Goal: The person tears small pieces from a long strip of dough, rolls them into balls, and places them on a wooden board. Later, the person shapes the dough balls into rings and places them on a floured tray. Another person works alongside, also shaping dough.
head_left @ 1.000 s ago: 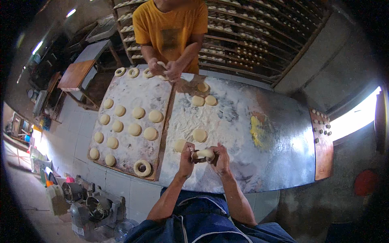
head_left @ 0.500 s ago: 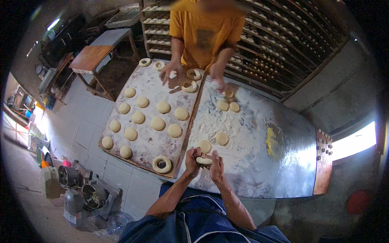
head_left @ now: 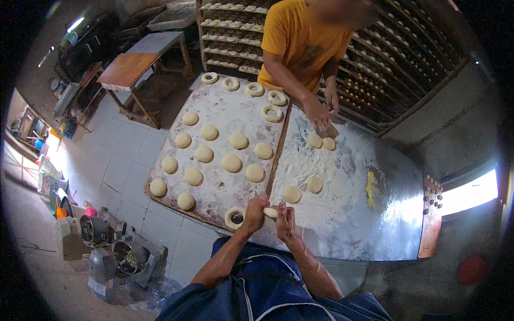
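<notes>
Between my hands, over the right front corner of the floured board (head_left: 214, 186), is a small pale dough piece (head_left: 271, 212). My left hand (head_left: 257, 212) closes on its left end, and my right hand (head_left: 286, 222) grips the right end. The fingers partly cover it, so its full shape is hidden. Just left of my left hand, a dough ring (head_left: 235, 218) lies on the board. Beyond my right hand, two flat dough rounds (head_left: 292, 195) rest on the floured metal tabletop (head_left: 342, 214).
Several dough rounds (head_left: 204, 154) and dough rings (head_left: 231, 84) lie on the board. Across the table, a person in a yellow shirt (head_left: 305, 48) reaches to two dough rounds (head_left: 315, 140). Behind stand tray racks (head_left: 230, 40). A mixer (head_left: 126, 257) is at lower left.
The view has shifted, and my hands have moved left relative to the table with the dough piece. The other person's hand has left the rings on the board for the dough rounds on the tabletop.
</notes>
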A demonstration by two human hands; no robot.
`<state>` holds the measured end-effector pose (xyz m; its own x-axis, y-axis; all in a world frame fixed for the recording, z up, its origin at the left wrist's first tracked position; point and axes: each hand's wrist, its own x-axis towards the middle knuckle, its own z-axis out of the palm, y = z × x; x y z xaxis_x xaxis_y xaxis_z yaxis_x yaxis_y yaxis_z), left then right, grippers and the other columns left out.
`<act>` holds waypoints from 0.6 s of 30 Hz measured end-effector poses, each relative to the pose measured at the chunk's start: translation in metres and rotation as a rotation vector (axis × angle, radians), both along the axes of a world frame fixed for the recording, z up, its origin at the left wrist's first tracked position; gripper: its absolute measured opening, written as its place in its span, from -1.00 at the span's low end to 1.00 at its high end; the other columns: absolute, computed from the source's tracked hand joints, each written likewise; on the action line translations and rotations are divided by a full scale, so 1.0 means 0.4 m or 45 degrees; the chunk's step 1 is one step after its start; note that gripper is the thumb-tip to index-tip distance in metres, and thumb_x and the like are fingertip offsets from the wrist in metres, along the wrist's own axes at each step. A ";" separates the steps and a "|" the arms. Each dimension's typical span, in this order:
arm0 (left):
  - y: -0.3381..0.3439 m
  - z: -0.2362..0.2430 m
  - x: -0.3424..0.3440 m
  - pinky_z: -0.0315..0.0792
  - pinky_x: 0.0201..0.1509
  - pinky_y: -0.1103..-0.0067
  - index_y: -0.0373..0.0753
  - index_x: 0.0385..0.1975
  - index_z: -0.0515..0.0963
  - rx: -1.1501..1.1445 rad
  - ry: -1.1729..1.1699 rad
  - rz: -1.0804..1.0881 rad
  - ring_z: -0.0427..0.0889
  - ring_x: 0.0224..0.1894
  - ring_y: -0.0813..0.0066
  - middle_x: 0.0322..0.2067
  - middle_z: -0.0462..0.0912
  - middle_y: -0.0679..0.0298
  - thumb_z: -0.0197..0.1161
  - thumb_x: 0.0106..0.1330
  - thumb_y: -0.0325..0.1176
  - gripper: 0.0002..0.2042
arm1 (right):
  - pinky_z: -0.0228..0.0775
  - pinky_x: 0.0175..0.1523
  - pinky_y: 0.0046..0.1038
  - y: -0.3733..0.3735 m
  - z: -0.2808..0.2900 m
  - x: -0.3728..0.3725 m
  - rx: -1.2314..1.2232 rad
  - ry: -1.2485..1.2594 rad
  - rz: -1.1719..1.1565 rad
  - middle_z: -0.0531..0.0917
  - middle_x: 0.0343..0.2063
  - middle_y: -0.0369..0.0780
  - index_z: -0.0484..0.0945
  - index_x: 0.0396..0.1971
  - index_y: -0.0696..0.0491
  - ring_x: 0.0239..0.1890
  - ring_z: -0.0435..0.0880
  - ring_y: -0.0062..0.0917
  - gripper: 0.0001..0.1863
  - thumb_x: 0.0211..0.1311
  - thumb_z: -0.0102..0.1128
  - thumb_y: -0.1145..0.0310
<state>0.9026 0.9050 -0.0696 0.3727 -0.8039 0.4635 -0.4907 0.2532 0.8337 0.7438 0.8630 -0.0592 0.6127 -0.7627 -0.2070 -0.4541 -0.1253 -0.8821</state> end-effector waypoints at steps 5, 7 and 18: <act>0.014 0.097 0.055 0.37 -0.37 0.37 -0.23 -0.43 0.42 -0.170 -0.007 -0.048 0.48 -0.45 0.30 -0.51 0.44 0.18 0.17 0.39 -0.24 -0.78 | 0.48 -0.02 -0.25 0.015 -0.109 0.015 0.027 -0.408 -0.073 0.52 -0.02 -0.02 0.59 -0.08 0.11 -0.11 0.59 -0.21 -0.76 0.51 0.05 0.27; 0.039 0.017 0.106 0.34 -0.40 0.39 -0.25 -0.47 0.43 -0.174 -0.393 0.109 0.45 -0.50 0.34 -0.59 0.41 0.19 0.00 0.54 -0.11 -0.63 | 0.48 -0.04 -0.26 0.000 -0.046 0.061 0.045 -0.329 0.062 0.55 -0.06 -0.05 0.58 -0.08 0.14 -0.15 0.61 -0.21 -0.76 0.39 0.20 0.31; 0.006 0.122 0.235 0.41 -0.13 0.16 -0.27 -0.22 0.57 0.329 -0.235 0.194 0.53 -0.19 -0.03 -0.33 0.57 0.07 0.31 0.30 -0.43 -0.88 | 0.39 0.24 -0.09 -0.129 0.191 0.217 -0.671 0.246 -0.074 0.54 0.07 0.07 0.44 0.16 0.18 0.20 0.50 -0.02 -0.48 0.16 0.26 0.48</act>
